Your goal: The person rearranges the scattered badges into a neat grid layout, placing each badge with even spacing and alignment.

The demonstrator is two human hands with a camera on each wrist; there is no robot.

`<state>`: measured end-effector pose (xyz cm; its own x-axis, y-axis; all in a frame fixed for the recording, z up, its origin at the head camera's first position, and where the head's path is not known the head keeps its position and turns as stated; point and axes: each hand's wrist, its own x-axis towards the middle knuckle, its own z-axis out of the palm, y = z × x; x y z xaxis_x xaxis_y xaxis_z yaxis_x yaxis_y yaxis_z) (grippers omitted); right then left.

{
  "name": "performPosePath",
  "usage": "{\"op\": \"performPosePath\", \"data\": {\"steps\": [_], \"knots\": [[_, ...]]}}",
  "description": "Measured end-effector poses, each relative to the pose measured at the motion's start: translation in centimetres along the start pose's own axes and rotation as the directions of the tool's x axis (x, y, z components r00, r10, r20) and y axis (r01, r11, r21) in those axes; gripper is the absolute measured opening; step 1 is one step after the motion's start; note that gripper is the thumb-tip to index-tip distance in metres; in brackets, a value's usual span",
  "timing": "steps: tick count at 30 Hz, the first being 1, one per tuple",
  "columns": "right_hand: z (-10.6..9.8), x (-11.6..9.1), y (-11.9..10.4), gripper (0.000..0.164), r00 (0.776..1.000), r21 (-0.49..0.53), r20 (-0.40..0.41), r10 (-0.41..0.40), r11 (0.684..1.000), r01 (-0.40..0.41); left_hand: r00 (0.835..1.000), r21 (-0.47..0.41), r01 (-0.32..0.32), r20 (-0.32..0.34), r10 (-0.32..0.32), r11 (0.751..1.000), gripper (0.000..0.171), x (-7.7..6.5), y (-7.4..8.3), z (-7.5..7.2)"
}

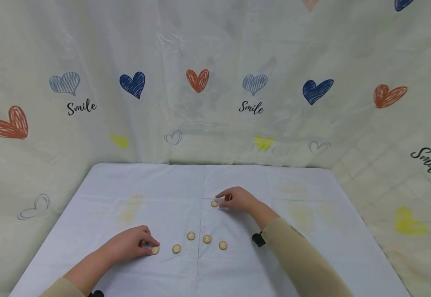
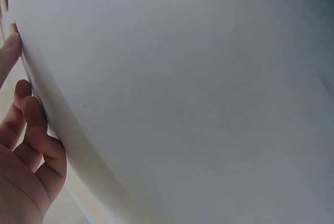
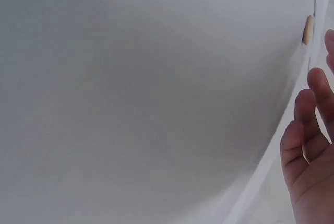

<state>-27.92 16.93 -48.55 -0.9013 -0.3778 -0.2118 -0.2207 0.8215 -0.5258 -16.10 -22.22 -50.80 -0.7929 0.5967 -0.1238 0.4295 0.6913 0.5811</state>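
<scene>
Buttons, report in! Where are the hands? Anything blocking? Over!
Left hand pinches leftmost button. Right hand beside farthest button. Four other buttons untouched. No obstacle seen.

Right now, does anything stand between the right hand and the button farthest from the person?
Nothing visible does. In the head view, the right hand is right beside the farthest button; whether they touch is hard to tell. The other five buttons lie nearer the person, not between.
</scene>
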Motion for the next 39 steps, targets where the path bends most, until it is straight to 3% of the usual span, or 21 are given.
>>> {"op": "performPosePath", "data": {"steps": [7, 15, 20, 25, 31, 39], "knots": [[-1.5, -3.6, 2.0, 0.035, 1.0, 0.007, 0.02, -0.021, 1.0, 0.021, 1.0, -0.009, 0.002, 0.002, -0.002, 1.0, 0.02, 0.0, 0.2, 0.1], [-3.0, -8.6, 4.6, 0.038, 0.986, -0.002, 0.025, -0.167, 0.986, 0.167, 1.0, -0.019, 0.015, 0.015, -0.015, 1.0, 0.021, -0.1, 0.2, 0.0], [-3.4, -10.5, 5.3, 0.038, 0.976, 0.001, 0.018, -0.217, 0.976, 0.218, 1.0, -0.035, 0.007, 0.023, -0.006, 0.999, 0.022, -0.2, 0.2, -0.1], [-3.2, -11.0, 5.1, 0.037, 0.969, 0.004, 0.023, -0.245, 0.97, 0.245, 1.0, -0.036, 0.004, 0.022, -0.003, 0.999, 0.022, -0.1, 0.2, -0.1], [-1.8, -10.5, 3.7, 0.034, 0.965, -0.031, 0.093, -0.244, 0.968, 0.248, 1.0, -0.036, -0.004, 0.023, 0.005, 0.999, 0.023, -0.1, 0.1, -0.1], [0.5, -9.5, 1.2, 0.031, 0.934, -0.046, 0.186, -0.305, 0.947, 0.318, 0.999, -0.053, -0.005, 0.037, 0.007, 0.999, 0.024, -0.1, 0.1, -0.3]]}}
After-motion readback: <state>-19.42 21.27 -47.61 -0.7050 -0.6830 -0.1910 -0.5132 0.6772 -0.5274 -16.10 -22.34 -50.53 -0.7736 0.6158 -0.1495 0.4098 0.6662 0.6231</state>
